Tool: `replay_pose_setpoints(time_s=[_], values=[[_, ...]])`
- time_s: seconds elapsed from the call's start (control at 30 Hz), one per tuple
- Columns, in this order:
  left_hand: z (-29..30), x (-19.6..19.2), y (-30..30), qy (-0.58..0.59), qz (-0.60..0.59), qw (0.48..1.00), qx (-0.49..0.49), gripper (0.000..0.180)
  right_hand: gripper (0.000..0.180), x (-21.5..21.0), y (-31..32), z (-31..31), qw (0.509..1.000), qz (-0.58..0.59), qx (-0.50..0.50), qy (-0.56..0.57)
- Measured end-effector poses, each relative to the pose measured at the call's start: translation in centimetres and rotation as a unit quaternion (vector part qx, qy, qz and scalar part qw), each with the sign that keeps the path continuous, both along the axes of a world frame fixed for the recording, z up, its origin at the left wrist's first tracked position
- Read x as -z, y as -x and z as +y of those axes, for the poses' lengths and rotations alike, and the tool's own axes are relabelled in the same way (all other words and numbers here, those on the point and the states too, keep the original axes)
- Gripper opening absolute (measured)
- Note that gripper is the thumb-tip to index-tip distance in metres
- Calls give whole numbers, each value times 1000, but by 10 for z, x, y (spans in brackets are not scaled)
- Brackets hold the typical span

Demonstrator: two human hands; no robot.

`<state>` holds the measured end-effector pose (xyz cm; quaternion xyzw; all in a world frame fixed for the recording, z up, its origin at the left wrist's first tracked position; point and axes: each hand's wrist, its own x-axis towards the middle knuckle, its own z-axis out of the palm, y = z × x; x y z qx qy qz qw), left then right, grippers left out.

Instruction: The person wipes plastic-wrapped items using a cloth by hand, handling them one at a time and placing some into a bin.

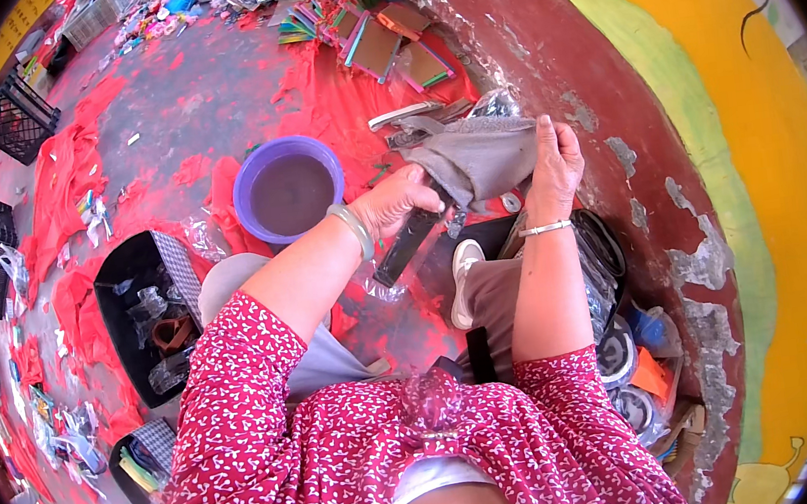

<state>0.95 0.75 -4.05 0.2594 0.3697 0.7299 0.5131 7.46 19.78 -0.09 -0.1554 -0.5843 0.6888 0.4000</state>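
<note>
Both hands are clamped on stuff: left hand (396, 203) is wrapped around a dark flat bar (407, 246), and right hand (553, 163) is bunching a grey cloth (478, 159) over its top end, out in front of the knees. Looks like the wiping step to me; next it'd need a firm hold while the cloth slides down. Purple basin (288, 189) of murky water sits just left. Can't see the bar's top, it's buried in cloth.

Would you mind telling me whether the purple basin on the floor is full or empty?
Not empty: the purple basin stands upright and holds murky brownish liquid reaching well up its wall, below the rim.
</note>
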Motion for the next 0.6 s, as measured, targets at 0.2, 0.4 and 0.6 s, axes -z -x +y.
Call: replay_pose_setpoints(time_s=[0.2,0.4,0.6], values=[[2,-10,-11,31,-73,996,-35,36,23,14,7,18,966,-93,184,-156],[6,-8,-8,52,-38,986,-156,31,28,27,-4,-37,950,-227,-205,68],[5,-13,-8,77,58,995,-36,31,30,13,5,-54,922,-15,-270,276]])
